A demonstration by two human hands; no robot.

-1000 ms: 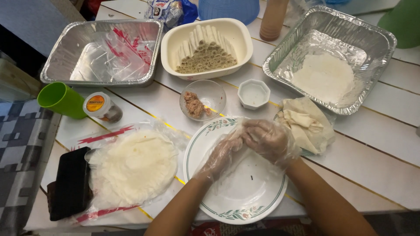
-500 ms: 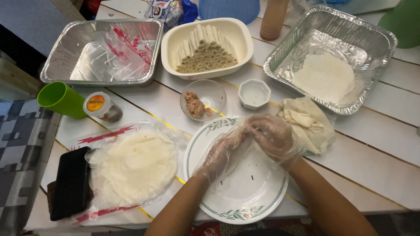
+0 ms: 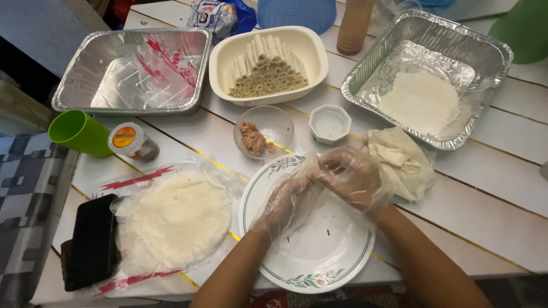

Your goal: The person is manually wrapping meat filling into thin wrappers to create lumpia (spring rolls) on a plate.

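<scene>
Both of my hands wear loose clear plastic gloves and meet over the far part of a white plate (image 3: 319, 259) with a floral rim. My left hand (image 3: 288, 199) reaches up-right, and its fingertips touch those of my right hand (image 3: 355, 178), which is curled over them. The crumpled gloves hide whatever may be between the fingers. The plate's middle is bare apart from a few dark specks. Just beyond the hands are a small glass bowl of minced filling (image 3: 264, 132) and a small white dish (image 3: 330, 122).
A stack of round wrappers (image 3: 177, 219) lies on plastic at the left, beside a black flat object (image 3: 91, 242). A cream dish of finished rolls (image 3: 267, 65) sits between two foil trays (image 3: 74, 85) (image 3: 485, 51). Torn wrappers (image 3: 399, 162), a green cup (image 3: 77, 132) and a small jar (image 3: 131, 141) are also nearby.
My hands have stayed over the plate's far rim. The fingers have shifted slightly against each other, and the right hand curls more over the left.
</scene>
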